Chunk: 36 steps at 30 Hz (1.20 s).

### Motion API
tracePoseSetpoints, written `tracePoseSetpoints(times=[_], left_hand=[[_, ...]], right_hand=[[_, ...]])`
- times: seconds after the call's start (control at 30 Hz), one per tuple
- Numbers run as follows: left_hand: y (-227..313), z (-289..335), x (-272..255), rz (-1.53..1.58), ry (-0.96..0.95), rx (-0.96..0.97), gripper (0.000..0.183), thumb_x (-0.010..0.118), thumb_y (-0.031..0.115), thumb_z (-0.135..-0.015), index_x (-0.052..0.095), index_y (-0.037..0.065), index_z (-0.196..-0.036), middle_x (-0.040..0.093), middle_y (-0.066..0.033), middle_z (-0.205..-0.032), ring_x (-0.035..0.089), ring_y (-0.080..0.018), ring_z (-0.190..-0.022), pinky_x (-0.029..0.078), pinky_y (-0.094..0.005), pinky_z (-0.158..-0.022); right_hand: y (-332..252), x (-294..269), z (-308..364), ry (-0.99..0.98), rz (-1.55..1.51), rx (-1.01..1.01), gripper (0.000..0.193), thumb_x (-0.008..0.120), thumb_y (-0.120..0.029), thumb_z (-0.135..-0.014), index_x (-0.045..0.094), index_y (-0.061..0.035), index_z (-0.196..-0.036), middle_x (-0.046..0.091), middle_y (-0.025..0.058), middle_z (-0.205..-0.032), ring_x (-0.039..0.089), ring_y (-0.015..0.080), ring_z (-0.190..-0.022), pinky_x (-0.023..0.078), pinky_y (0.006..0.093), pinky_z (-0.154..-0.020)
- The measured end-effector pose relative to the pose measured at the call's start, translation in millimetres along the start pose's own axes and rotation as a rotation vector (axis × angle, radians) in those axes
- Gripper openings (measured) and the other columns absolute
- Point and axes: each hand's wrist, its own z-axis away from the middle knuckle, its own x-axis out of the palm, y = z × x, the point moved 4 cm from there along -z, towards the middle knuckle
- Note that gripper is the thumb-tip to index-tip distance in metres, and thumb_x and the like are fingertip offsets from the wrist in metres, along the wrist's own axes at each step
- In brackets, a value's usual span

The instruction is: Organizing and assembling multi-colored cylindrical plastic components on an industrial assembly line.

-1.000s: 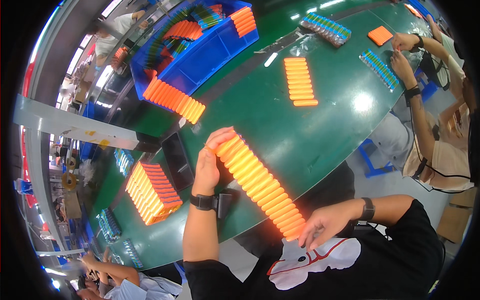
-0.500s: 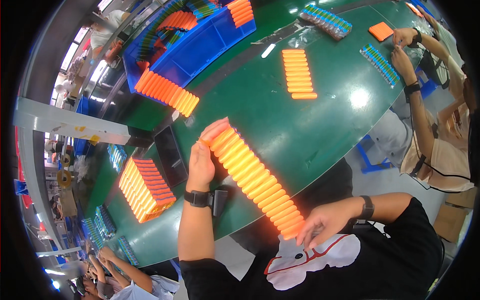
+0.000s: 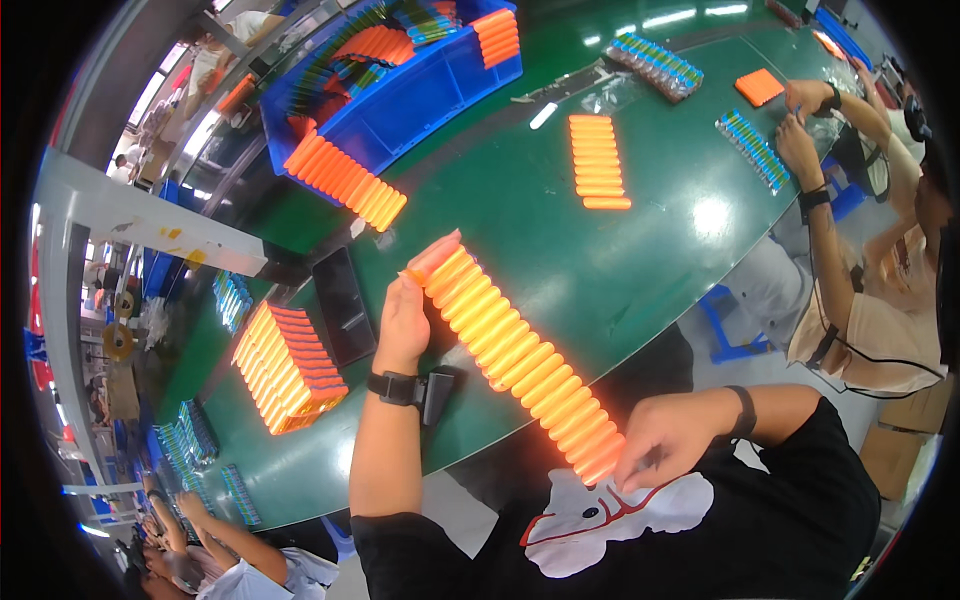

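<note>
Head view, looking down: a long row of glowing orange plastic cylinders is pressed end to end between two hands above the glossy green table. Left hand caps the ten o'clock end, fingers together; right hand apparently pinches the four o'clock end.

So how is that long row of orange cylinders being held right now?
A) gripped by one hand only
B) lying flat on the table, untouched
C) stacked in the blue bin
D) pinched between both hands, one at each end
D: the left hand presses one end of the row of orange cylinders and the right hand the other.
</note>
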Motion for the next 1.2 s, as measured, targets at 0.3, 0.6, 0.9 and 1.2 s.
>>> tracePoseSetpoints(times=[0.3, 0.6, 0.9, 1.2], left_hand=[[1.2, 2.3, -1.3, 0.169, 0.111, 0.020, 0.068, 0.020, 0.048, -0.107, 0.055, -0.004, -0.133, 0.053, -0.0151, -0.140, 0.049, -0.0241, -0.127, 0.035, -0.0382, -0.109], [60.9, 25.4, -28.3, -0.003, 0.477, 0.347, 0.058, 0.036, 0.047, -0.104, 0.052, -0.002, -0.131, 0.059, -0.0044, -0.091, 0.052, -0.0115, -0.088, 0.040, -0.0256, -0.082], [158.5, 53.2, 18.5, 0.260, 0.170, 0.069, 0.097, 0.020, 0.083, -0.087, 0.013, 0.016, -0.157, 0.065, -0.0206, -0.115, 0.067, -0.0258, -0.087, 0.049, -0.0333, -0.076], [118.4, 14.8, -4.4, 0.464, 0.183, 0.180, 0.084, 0.025, 0.064, -0.100, 0.019, -0.001, -0.153, 0.033, -0.0171, -0.154, 0.034, -0.0290, -0.141, 0.026, -0.0426, -0.116]], right_hand=[[-107.3, -36.4, -38.5, -0.031, 0.274, -0.268, 0.005, 0.071, -0.006, -0.087, 0.072, -0.0026, -0.084, 0.069, 0.0053, -0.069, 0.063, 0.0179, -0.055, 0.043, 0.0282, -0.048], [-205.1, -91.5, -136.5, 0.209, 0.217, -0.220, 0.023, 0.065, -0.014, -0.092, 0.068, 0.0036, -0.078, 0.069, 0.0096, -0.072, 0.067, 0.0163, -0.058, 0.052, 0.0264, -0.053], [-238.4, -99.8, -189.9, 0.126, 0.323, -0.273, 0.021, 0.066, -0.016, -0.093, 0.070, 0.0026, -0.083, 0.069, 0.0092, -0.072, 0.065, 0.0129, -0.063, 0.051, 0.0248, -0.059], [-117.8, -75.1, -116.2, 0.077, 0.110, 0.050, 0.012, 0.064, -0.009, -0.095, 0.069, 0.0016, -0.096, 0.071, 0.0057, -0.081, 0.067, 0.0104, -0.073, 0.052, 0.0247, -0.068]])
